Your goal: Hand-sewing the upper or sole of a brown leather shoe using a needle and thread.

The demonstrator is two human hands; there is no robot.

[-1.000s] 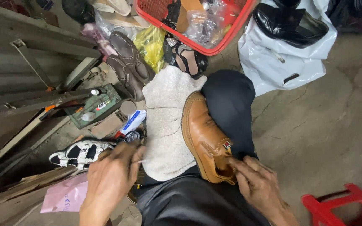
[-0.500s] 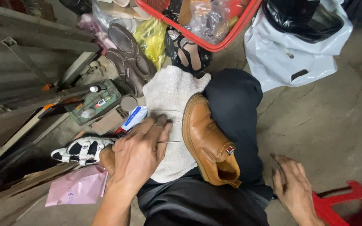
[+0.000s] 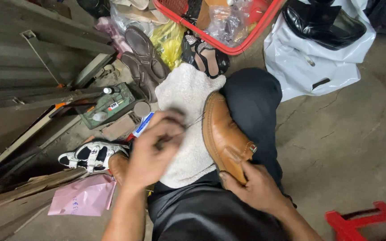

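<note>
Right hand (image 3: 258, 189): closed over heel end of tan leather shoe (image 3: 225, 136), fingers wrapped at the back, thumb toward the sole edge; firm hold.
Left hand (image 3: 155, 149): blurred, fingers pinched together, seemingly on a thin thread (image 3: 194, 121) running taut to the shoe's welt; needle not made out.
Shoe position: lay on its side across the lap, sole edge against a white fleecy cloth (image 3: 186, 120), toe pointing away from the body.
Handling, judged: moderate weight, stiff at sole and heel counter, softer at the upper; smooth leather likely a little slippery; best held at heel or across the sole, as done here.
Cloth: soft, draped over dark trousers (image 3: 251, 96), likely to slide if the shoe twisted.
Near edges: red plastic stool (image 3: 367, 221) low on the right; pink paper (image 3: 83, 198) and black-and-white sandal (image 3: 92, 154) on the left.
Open room: bare concrete floor (image 3: 349, 134) to the right.
Left side: crowded with green tray of small tools (image 3: 108, 105), metal shutter (image 3: 18, 58).
Far: brown shoes (image 3: 141, 58), red basket (image 3: 228, 47), white bag (image 3: 318, 67) carrying a black shoe (image 3: 325, 22).
</note>
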